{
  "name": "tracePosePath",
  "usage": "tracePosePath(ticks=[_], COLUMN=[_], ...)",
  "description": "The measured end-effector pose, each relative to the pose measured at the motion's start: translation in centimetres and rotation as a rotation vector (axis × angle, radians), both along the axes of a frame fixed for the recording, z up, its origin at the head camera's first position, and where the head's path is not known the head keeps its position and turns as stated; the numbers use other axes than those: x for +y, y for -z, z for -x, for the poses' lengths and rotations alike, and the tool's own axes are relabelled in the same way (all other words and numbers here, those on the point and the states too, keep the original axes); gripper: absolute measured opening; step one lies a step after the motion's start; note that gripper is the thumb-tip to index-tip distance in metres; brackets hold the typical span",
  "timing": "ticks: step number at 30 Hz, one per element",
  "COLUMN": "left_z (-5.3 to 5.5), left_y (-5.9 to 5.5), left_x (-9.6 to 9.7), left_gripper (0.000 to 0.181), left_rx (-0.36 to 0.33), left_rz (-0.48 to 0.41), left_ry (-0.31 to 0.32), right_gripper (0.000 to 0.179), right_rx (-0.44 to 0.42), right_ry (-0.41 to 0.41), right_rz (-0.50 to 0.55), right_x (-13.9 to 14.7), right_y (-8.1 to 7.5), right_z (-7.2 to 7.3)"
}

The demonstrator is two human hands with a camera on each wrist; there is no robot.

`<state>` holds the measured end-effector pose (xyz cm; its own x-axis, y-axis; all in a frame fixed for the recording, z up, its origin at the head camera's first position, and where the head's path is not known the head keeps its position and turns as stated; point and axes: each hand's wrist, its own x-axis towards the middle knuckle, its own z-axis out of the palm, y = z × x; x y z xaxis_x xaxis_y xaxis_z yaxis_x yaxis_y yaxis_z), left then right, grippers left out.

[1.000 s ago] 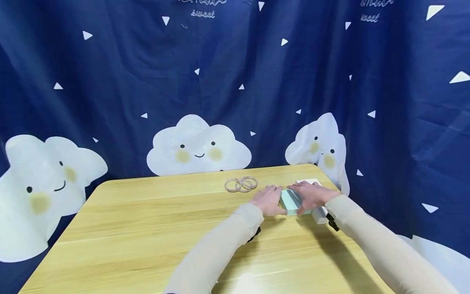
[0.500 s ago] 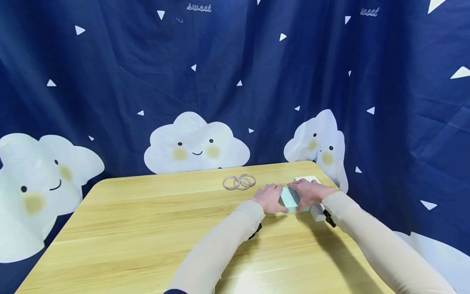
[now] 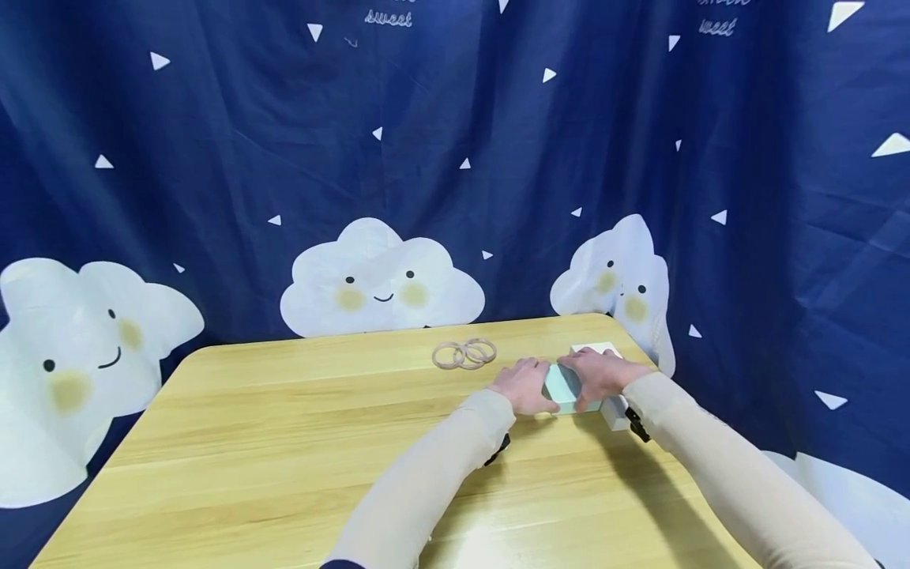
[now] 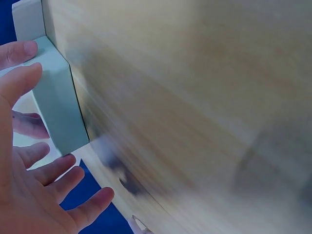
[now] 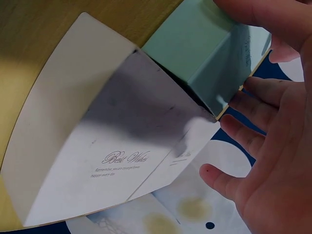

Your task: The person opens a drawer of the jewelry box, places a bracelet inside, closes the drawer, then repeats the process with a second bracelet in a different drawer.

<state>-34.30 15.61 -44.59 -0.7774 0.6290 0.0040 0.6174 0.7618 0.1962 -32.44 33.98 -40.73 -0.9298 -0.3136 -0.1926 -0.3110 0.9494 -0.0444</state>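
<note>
A mint green box [image 3: 560,384] lies at the right of the table, between both hands. My left hand [image 3: 524,387] holds its left end, thumb at the near side and fingers reaching to the far side. My right hand [image 3: 599,374] grips it from the right in the same way, with the thumb [image 5: 273,14] over the near edge. A white box [image 5: 131,112] printed "Best Wishes" sits right against the green one. In the head view it is partly hidden under the right hand and wrist.
Several pinkish interlinked rings [image 3: 464,355] lie on the wooden table [image 3: 284,442], left of the hands near its far edge. A dark blue curtain [image 3: 455,103] with clouds hangs right behind the table.
The head view has shifted slightly. Both hands stay at the green box, and the boxes and rings keep their places.
</note>
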Motion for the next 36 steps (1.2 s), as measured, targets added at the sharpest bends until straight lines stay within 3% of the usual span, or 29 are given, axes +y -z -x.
tracePosePath(ticks=[7, 19, 36], left_z=[0.0, 1.3, 0.9], left_y=[0.1, 1.6, 0.4], left_x=[0.1, 1.1, -0.9], left_gripper=[0.078, 0.077, 0.082], left_rx=[-0.005, 0.006, 0.092], left_rz=[-0.011, 0.017, 0.027], left_ry=[0.004, -0.003, 0.023], right_gripper=[0.097, 0.098, 0.094], right_rx=[0.002, -0.003, 0.042], right_ry=[-0.013, 0.003, -0.047], right_rz=[0.016, 0.020, 0.009], right_x=[0.0, 0.0, -0.9], right_y=[0.1, 0.5, -0.5], right_z=[0.0, -0.1, -0.4])
